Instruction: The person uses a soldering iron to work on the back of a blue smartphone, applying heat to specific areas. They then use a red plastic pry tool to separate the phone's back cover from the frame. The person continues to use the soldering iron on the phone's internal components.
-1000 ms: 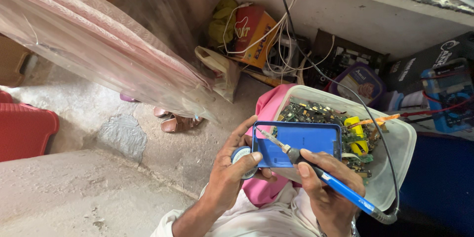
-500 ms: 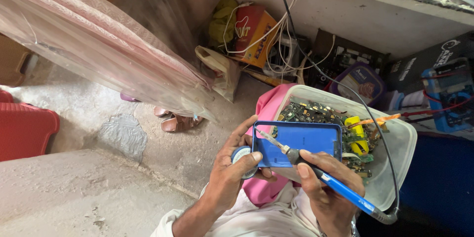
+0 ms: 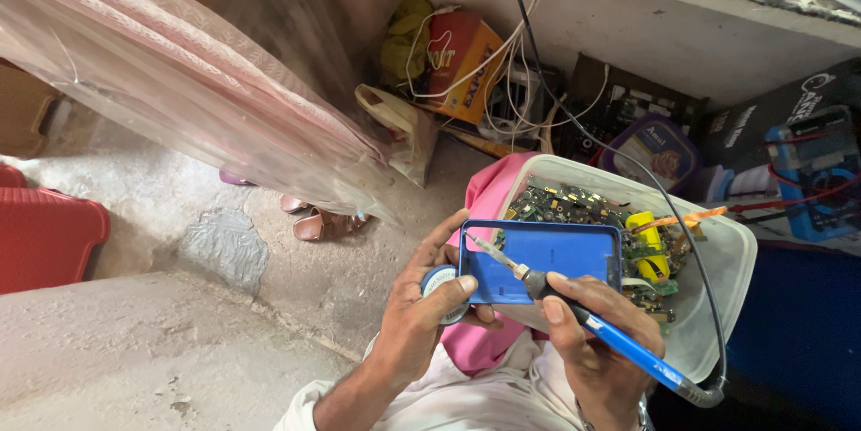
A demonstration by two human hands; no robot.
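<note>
Blue plastic case (image 3: 547, 256) in left hand (image 3: 421, 314); right hand (image 3: 587, 341) pinches slim soldering iron (image 3: 574, 310).

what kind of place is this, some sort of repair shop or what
Probably a small, informal electronics repair spot. The right hand holds a blue soldering iron over a blue plastic case, a clear tub holds loose circuit boards, and tangled cables hang by a cluttered shelf.
</note>
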